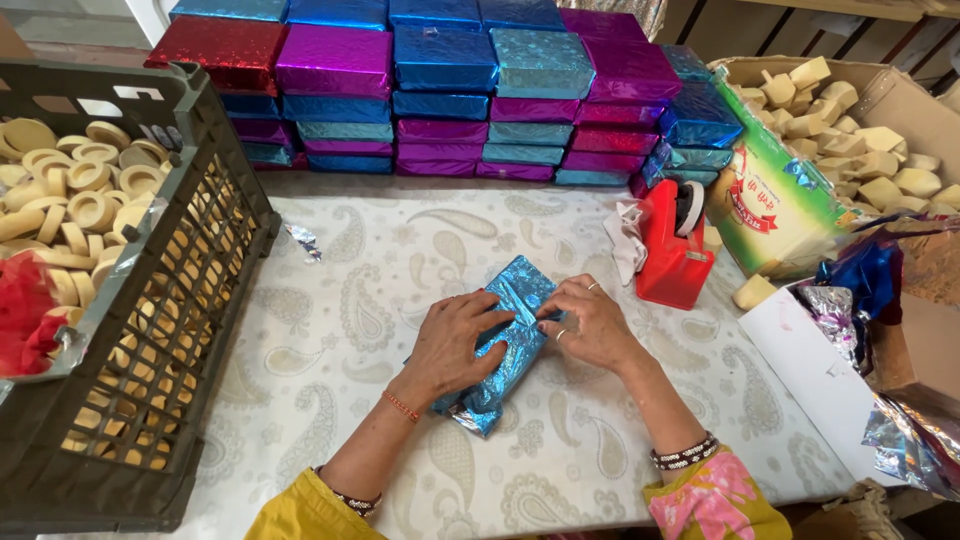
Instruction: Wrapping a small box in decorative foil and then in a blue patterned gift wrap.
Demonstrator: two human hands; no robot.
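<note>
1. Oblong package wrapped in shiny blue foil (pixel 505 345) lies on the counter (pixel 400 260), mid-frame, set diagonally w/ its far end up toward the tape dispenser and its near end toward the person.
2. Left hand (pixel 455 340) rests on the package's left side, palm down; fingers lie close together, pressed flat on the foil near the centre fold.
3. Right hand (pixel 590 320) sits on the package's right side, fingers curled and pinching the foil at the same fold; rings show on two fingers. Both hands meet at the fold, fingertips nearly touching.
4. Counter is covered w/ a white paisley-print cloth.
5. Red plastic tape dispenser (pixel 672 250) stands just right of the package, a white rag beside it.
6. Behind, along the far edge: stacked foil-wrapped boxes in blue, purple, teal & red (pixel 440 90).
7. Left: dark plastic crate (pixel 180 290) full of pale round ring-shaped pieces.
8. Far right: open cardboard box of pale blocks (pixel 860 140); loose foil sheets (pixel 900 430) lie near the counter's right edge.
9. Small scrap of foil (pixel 303 240) lies on the cloth near the crate.
</note>
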